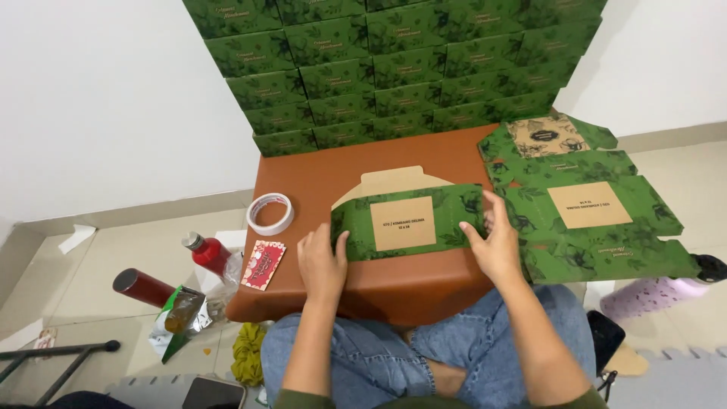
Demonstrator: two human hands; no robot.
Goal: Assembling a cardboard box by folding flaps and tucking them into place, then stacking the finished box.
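Two open hands, left hand (pixel 322 261) and right hand (pixel 496 242), flat on green carton (pixel 409 223), tape roll (pixel 270 213) nearby.

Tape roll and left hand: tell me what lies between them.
In the head view, only bare brown table top lies between the tape roll and the left hand, which rests on the green cardboard box blank.
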